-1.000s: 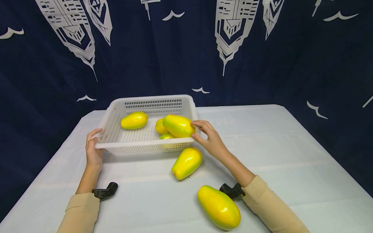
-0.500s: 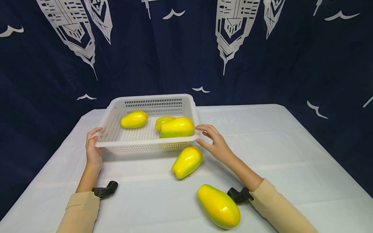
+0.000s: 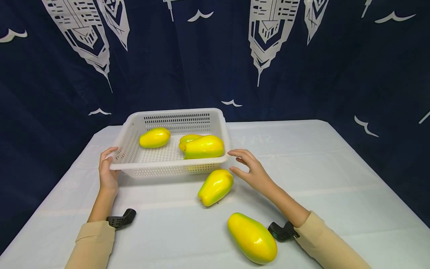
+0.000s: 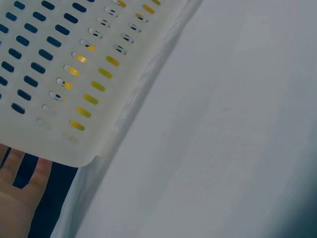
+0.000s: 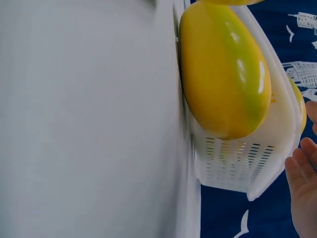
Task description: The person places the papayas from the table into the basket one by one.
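Observation:
My left hand (image 3: pixel 108 175) grips the left front corner of a white plastic basket (image 3: pixel 164 164), which has slotted walls. Some of its fingers show at the basket's edge in the left wrist view. Inside lie a yellow-green papaya (image 3: pixel 155 138) on the left and two more on the right, the front papaya (image 3: pixel 205 147) partly covering the one behind. My right hand (image 3: pixel 253 172), fingers loosely bent and holding nothing, is just right of the basket's front right corner. A papaya (image 3: pixel 215 187) lies on the table before that corner, close to the right hand.
Another papaya (image 3: pixel 252 238) lies nearer the front edge, beside the right wrist's black camera (image 3: pixel 282 231). A white cloth covers the table (image 3: pixel 336 179). Behind it hangs a dark blue curtain (image 3: pixel 201 67) with white prints.
My right hand has let go of a papaya, which now rests in the basket's right side, and has drawn back to the right and toward me. The left hand stays put.

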Demonstrator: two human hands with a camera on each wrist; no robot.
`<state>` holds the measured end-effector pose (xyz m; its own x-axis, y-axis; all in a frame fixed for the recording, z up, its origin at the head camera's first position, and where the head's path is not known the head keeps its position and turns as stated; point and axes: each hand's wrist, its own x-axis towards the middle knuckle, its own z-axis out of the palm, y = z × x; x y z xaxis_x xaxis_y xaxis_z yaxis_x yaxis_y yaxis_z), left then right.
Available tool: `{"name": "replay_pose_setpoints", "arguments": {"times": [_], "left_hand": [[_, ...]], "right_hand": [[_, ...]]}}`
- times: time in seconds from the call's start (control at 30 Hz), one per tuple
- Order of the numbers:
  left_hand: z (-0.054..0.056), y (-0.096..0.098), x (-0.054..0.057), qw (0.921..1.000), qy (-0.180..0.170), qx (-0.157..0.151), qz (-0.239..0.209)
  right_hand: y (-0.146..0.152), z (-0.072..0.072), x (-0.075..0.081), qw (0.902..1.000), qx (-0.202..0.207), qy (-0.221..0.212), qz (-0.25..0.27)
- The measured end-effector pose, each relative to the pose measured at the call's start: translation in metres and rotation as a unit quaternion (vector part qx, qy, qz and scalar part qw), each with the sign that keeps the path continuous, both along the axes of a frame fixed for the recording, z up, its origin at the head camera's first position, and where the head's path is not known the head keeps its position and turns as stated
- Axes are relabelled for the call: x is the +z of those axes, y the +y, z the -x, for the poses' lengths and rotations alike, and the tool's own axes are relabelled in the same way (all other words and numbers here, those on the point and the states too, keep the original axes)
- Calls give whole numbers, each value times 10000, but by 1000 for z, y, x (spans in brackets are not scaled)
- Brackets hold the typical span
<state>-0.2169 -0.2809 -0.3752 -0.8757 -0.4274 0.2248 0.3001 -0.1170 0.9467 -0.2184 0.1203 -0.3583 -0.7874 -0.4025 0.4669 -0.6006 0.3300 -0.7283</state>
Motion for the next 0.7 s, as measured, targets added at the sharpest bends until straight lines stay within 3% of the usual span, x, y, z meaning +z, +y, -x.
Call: {"name": "replay_pose_setpoints", "arguments": {"times": [0.7], "left_hand": [[-2, 0, 0, 9999, 74, -49, 64]], "right_hand": [[10, -20, 3, 9990, 175, 168, -384]]}}
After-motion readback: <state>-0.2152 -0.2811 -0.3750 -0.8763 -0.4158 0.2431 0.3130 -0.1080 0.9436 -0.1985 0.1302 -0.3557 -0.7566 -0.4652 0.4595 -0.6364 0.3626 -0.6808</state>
